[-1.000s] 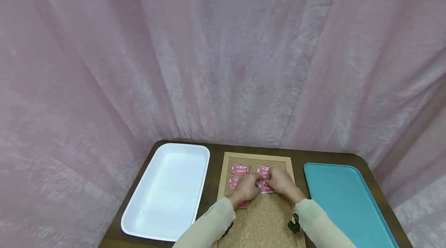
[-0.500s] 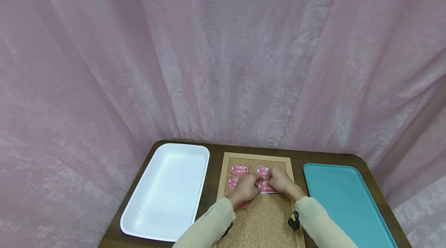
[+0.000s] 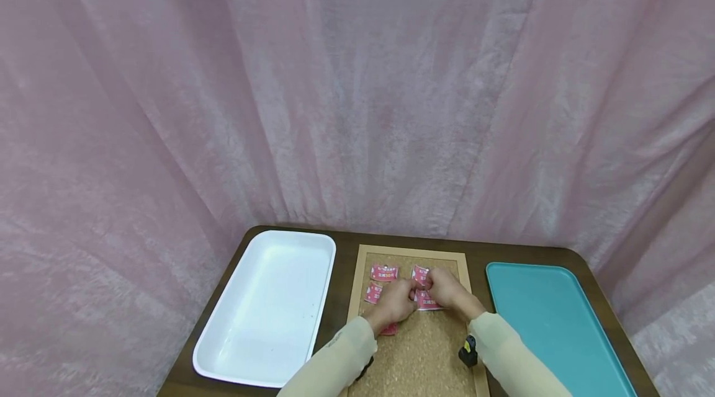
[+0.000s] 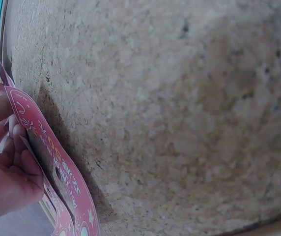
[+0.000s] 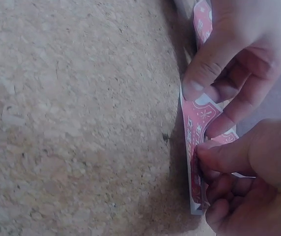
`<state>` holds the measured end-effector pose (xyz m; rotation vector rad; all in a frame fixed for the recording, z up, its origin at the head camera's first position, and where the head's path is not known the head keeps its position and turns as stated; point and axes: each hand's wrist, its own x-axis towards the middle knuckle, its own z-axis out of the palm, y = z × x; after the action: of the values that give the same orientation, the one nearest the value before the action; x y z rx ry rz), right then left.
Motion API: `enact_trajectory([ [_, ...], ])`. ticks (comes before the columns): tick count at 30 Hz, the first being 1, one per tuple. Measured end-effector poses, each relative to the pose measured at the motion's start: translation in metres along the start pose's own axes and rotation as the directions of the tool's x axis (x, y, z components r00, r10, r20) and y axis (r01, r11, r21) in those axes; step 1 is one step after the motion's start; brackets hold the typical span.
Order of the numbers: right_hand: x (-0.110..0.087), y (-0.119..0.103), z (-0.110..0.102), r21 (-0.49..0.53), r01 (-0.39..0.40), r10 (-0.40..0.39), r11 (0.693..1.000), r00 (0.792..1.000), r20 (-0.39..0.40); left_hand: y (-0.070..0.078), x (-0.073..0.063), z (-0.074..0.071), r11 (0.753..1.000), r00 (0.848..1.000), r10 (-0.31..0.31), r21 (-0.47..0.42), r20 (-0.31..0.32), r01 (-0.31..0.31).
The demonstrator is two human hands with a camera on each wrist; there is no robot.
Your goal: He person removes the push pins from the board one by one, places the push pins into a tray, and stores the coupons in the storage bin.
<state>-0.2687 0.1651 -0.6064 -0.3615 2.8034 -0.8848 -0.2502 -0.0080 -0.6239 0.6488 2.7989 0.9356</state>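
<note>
A cork board (image 3: 416, 360) with a pale wooden frame lies on the dark brown worktop (image 3: 343, 276), between two trays. On its far right part is the pink card (image 3: 429, 303) that both hands are on, just below another pink card (image 3: 419, 275). The left hand (image 3: 396, 299) pinches the left corner of the lower card, its thumb on the front. The right hand (image 3: 449, 289), fingers curled, has its grip pinched on the same card at the upper edge; whether anything else sits between those fingertips is hidden. Three more pink cards (image 3: 384, 272) run down the board's left side, the middle one partly covered by the left hand and the lowest partly hidden by the left wrist. To the left stands a deep white tray (image 3: 265, 310), its raised walls rounded at the corners and its floor showing a few tiny specks. To the right is a shallow teal tray (image 3: 558, 329) with a low rim, its near end running out of view past the right sleeve (image 3: 516, 360). Pink curtain (image 3: 335, 87) hangs behind.
</note>
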Motion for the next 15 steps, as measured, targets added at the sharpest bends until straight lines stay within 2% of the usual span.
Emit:
enact_trajectory([
  [8, 0.0003, -0.0016, -0.0057, 0.013, 0.031, -0.031, 0.999, 0.999, 0.028, -0.0014, 0.0017, 0.0022, 1.0, 1.0, -0.02, 0.018, 0.008, 0.02],
  [15, -0.0018, -0.0047, -0.0058, 0.029, 0.071, -0.072, 0.997, 0.997, 0.036, -0.0019, 0.0022, 0.0025, 1.0, 1.0, 0.0, 0.016, -0.006, 0.0],
])
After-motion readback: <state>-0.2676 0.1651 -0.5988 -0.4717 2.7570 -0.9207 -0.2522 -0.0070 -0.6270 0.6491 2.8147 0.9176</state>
